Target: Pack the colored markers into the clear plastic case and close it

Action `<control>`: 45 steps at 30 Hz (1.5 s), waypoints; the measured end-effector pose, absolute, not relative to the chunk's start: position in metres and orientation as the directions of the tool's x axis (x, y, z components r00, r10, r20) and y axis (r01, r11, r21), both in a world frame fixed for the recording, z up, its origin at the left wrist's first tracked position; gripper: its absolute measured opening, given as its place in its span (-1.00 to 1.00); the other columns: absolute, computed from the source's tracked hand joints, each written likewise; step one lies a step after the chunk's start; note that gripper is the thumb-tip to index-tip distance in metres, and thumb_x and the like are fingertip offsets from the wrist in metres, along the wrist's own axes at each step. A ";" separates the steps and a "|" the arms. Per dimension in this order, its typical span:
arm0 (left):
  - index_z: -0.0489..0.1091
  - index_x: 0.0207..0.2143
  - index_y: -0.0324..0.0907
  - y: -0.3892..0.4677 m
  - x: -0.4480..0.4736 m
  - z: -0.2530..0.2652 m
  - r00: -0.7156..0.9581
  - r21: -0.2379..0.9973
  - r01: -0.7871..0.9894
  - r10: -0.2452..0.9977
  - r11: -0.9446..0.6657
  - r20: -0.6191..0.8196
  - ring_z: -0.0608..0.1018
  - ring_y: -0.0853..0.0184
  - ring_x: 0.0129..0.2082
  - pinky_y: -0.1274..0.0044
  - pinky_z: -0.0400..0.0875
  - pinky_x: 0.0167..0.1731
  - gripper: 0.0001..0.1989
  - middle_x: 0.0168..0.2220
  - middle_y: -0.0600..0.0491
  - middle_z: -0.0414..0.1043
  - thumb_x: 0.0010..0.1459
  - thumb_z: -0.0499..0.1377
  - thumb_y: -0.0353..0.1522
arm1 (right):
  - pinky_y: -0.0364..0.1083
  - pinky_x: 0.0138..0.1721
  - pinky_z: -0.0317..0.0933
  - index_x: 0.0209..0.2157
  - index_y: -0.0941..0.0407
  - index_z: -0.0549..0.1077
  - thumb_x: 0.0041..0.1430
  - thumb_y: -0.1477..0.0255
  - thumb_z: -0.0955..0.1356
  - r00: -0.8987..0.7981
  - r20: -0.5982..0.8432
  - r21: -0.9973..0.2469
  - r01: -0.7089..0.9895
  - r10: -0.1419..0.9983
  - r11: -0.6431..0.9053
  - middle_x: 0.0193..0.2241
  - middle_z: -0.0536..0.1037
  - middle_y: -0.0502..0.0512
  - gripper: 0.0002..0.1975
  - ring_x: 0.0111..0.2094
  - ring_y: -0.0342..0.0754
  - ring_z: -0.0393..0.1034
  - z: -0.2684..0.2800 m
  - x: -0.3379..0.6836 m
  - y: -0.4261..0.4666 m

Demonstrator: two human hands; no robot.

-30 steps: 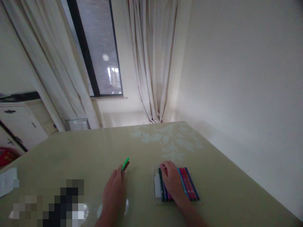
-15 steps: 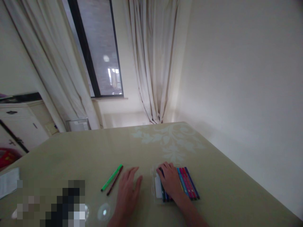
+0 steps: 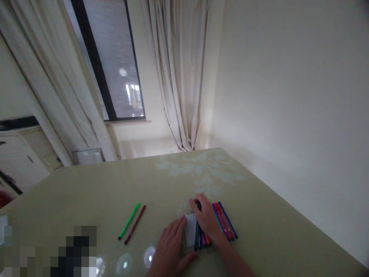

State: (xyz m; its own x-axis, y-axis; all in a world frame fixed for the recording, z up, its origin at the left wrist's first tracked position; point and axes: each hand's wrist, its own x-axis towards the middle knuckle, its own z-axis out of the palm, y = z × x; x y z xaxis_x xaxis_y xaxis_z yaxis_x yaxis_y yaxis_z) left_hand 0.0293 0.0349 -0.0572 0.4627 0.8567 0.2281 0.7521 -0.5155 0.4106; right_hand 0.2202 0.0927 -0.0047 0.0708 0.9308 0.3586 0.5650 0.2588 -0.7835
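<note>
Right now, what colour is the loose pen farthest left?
The leftmost loose pen is bright green, clearest in the head view.

Tabletop: I have a glossy olive-green surface point(image 3: 92, 188) before me, with a pale leafy pattern point(image 3: 201, 165) towards its far end.
Loose pens: to my left, a green marker point(image 3: 128, 222) and a dark red marker point(image 3: 135, 225), slanted side by side, apart.
Clear case: in front of me, a see-through case point(image 3: 183, 209) holding a row of markers point(image 3: 225, 221).
Left edge: a pale sheet point(image 3: 2, 221), partly hidden.
</note>
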 end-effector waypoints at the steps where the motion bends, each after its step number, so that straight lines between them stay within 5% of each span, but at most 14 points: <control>1: 0.08 0.42 -0.08 0.035 0.029 -0.056 0.454 0.421 0.753 0.862 -0.506 0.224 0.31 0.05 0.34 0.23 0.24 0.31 -0.13 0.40 -0.08 0.19 0.17 0.28 -0.03 | -0.11 -0.30 0.17 -0.44 0.08 0.37 0.38 0.13 0.25 0.071 0.348 -0.800 0.543 0.935 0.257 -0.45 0.46 0.01 -0.62 -0.37 -0.04 0.34 -0.004 0.221 0.092; 6: 0.09 0.42 -0.07 0.036 0.029 -0.049 0.427 0.466 0.757 0.887 -0.457 0.175 0.28 0.07 0.36 0.23 0.21 0.34 -0.17 0.42 -0.04 0.16 0.19 0.27 -0.07 | -0.12 -0.41 0.02 -0.55 0.08 0.27 0.37 0.01 0.23 0.038 0.300 -0.811 0.536 0.953 0.234 -0.60 0.34 -0.08 -0.48 -0.50 -0.11 0.21 0.005 0.230 0.087; 10: 0.05 0.44 -0.06 0.036 0.027 -0.049 0.438 0.466 0.756 0.885 -0.459 0.161 0.23 0.06 0.38 0.23 0.19 0.35 -0.15 0.43 -0.03 0.12 0.18 0.27 -0.10 | -0.12 -0.45 0.03 -0.56 0.06 0.23 0.34 -0.08 0.20 0.213 0.311 -0.868 0.460 0.926 0.186 -0.62 0.29 -0.08 -0.43 -0.52 -0.10 0.15 0.015 0.238 0.087; 14: -0.02 0.46 -0.07 0.037 0.027 -0.049 0.427 0.416 0.757 0.863 -0.504 0.269 0.23 0.02 0.38 0.20 0.23 0.32 -0.09 0.44 -0.08 0.09 0.16 0.30 -0.14 | -0.13 -0.49 0.09 -0.53 0.05 0.27 0.31 -0.13 0.20 0.252 0.247 -0.926 0.346 0.936 0.151 -0.61 0.31 -0.07 -0.42 -0.54 -0.09 0.21 0.017 0.230 0.082; 17: 0.07 0.41 -0.05 0.039 0.028 -0.051 0.381 0.346 0.777 0.831 -0.525 0.405 0.40 0.09 0.26 0.23 0.34 0.24 -0.27 0.33 -0.08 0.30 0.26 0.22 -0.21 | -0.14 -0.60 0.08 -0.45 0.05 0.36 0.32 -0.13 0.20 0.082 0.113 -0.969 0.230 0.990 0.092 -0.66 0.30 -0.11 -0.45 -0.65 -0.11 0.19 0.012 0.211 0.073; 21: 0.26 0.28 -0.06 0.043 0.028 -0.061 0.321 0.294 0.806 0.796 -0.514 0.513 0.61 0.20 -0.02 0.37 0.53 -0.01 -0.57 0.03 -0.07 0.57 0.40 0.05 -0.29 | -0.17 -0.53 0.18 -0.46 0.08 0.42 0.31 -0.09 0.27 -0.070 0.159 -0.954 0.247 0.985 0.172 -0.56 0.41 -0.05 -0.47 -0.57 -0.13 0.29 0.005 0.190 0.064; 26: 0.29 0.25 -0.12 0.053 0.010 -0.062 0.210 0.309 0.871 0.859 -0.381 0.467 0.63 0.22 -0.02 0.40 0.55 -0.05 -0.58 0.03 -0.09 0.57 0.45 -0.10 -0.29 | -0.14 -0.49 0.27 -0.24 0.09 0.51 0.32 -0.12 0.22 -0.002 0.133 -0.985 0.112 0.991 0.132 -0.33 0.59 0.10 -0.44 -0.46 -0.06 0.47 0.010 0.200 0.071; 32: 0.28 0.27 -0.34 0.062 -0.030 -0.048 0.018 0.173 0.981 0.922 -0.092 0.388 0.50 0.06 0.17 0.23 0.43 0.12 -0.50 0.18 -0.28 0.45 0.43 -0.17 -0.35 | -0.03 -0.12 0.30 -0.26 0.08 0.53 0.40 0.05 0.15 0.207 0.297 -0.863 0.477 0.932 0.169 -0.25 0.63 0.19 -0.51 -0.19 0.08 0.50 0.006 0.234 0.087; 40: 0.39 0.22 -0.22 0.058 -0.044 -0.038 -0.006 0.100 0.994 0.919 -0.036 0.393 0.45 0.09 0.20 0.29 0.43 0.11 -0.49 0.21 -0.19 0.39 0.30 -0.09 -0.53 | 0.01 -0.02 0.17 -0.31 0.08 0.55 0.45 0.34 0.19 -0.046 0.309 -0.469 0.861 0.950 0.194 -0.23 0.61 0.17 -0.64 -0.15 0.08 0.42 -0.002 0.231 0.087; 45: 0.46 0.13 -0.21 0.058 -0.036 -0.029 -0.020 0.160 0.986 0.899 -0.056 0.437 0.50 0.07 0.11 0.22 0.42 0.10 -0.56 0.12 -0.17 0.47 0.37 -0.09 -0.47 | 0.02 0.00 0.14 -0.24 0.07 0.57 0.43 0.34 0.26 -0.099 0.301 -0.390 0.895 0.949 0.217 -0.19 0.61 0.12 -0.74 -0.08 0.11 0.38 0.001 0.226 0.084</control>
